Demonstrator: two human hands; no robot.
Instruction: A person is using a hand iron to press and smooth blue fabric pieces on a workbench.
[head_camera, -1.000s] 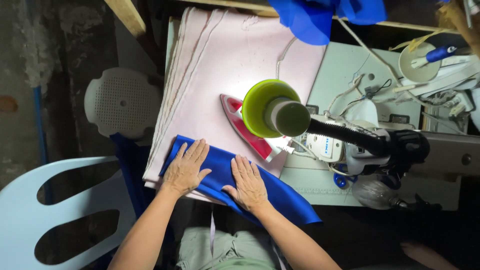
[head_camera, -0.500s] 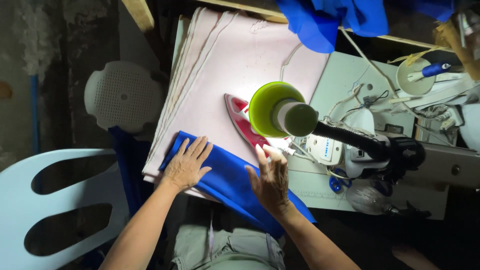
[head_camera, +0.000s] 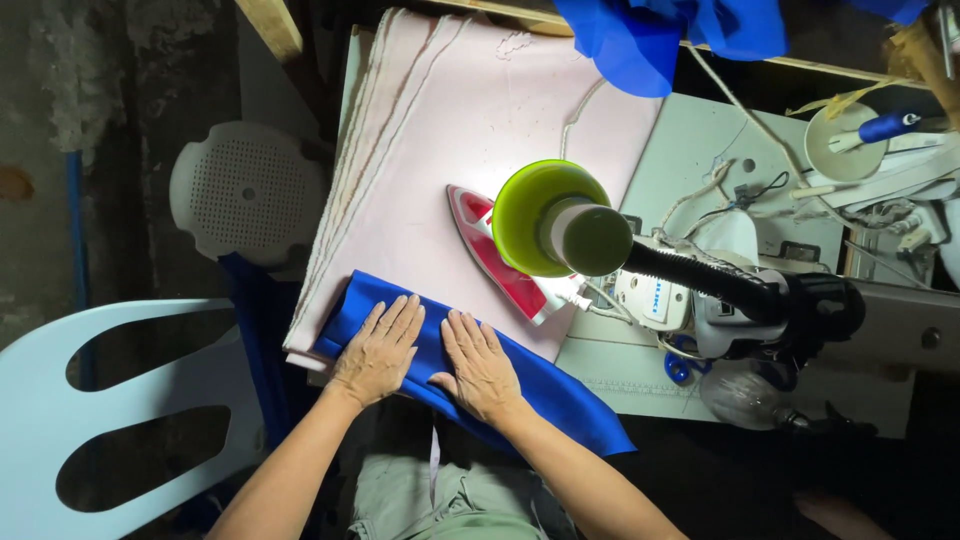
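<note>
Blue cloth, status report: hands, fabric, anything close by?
Left hand and right hand flat on blue cloth, fingers spread. Cloth lies across near edge of pink pad. Iron resting just beyond, apart from both hands.

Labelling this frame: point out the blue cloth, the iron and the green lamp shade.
blue cloth (head_camera: 560, 395): head view, on the bare stretch right of the hands.
iron (head_camera: 500, 270): head view, on its red-and-white body beside the shade.
green lamp shade (head_camera: 530, 205): head view, on its green outer surface.
</note>
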